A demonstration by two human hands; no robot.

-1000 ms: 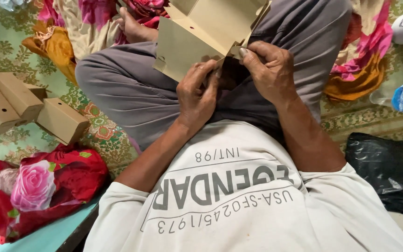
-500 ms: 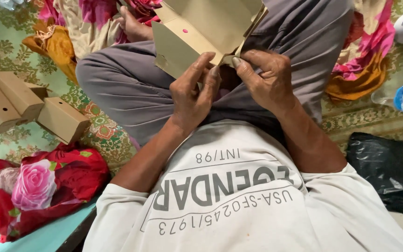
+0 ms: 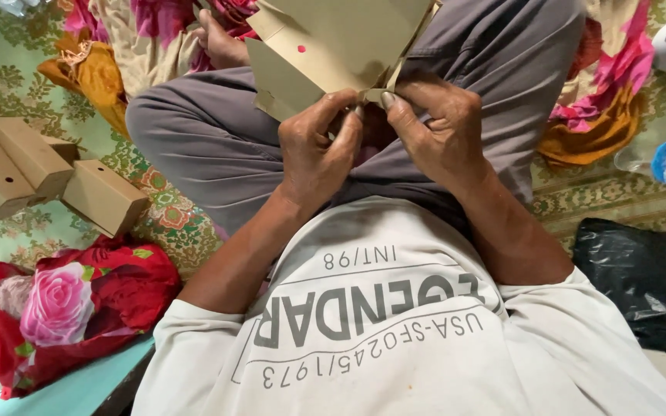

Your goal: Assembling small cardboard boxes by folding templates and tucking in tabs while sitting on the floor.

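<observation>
A tan cardboard box blank (image 3: 333, 46), partly folded, rests over my crossed legs in grey trousers (image 3: 217, 146). My left hand (image 3: 317, 150) and my right hand (image 3: 437, 131) meet at its lower corner, fingers pinching a small flap between them. The box's upper part runs out of the top of the view. A small pink dot marks its face.
Folded cardboard boxes (image 3: 36, 173) lie on the green patterned mat (image 3: 9, 77) at left. A red rose-print cloth bundle (image 3: 63, 308) sits lower left. A black plastic bag (image 3: 641, 277) and a plastic bottle (image 3: 664, 158) are at right. Colourful cloths lie beyond my knees.
Both hands have shifted slightly upward on the box's lower corner, fingers closing tighter on the flap. The box has tilted a little.
</observation>
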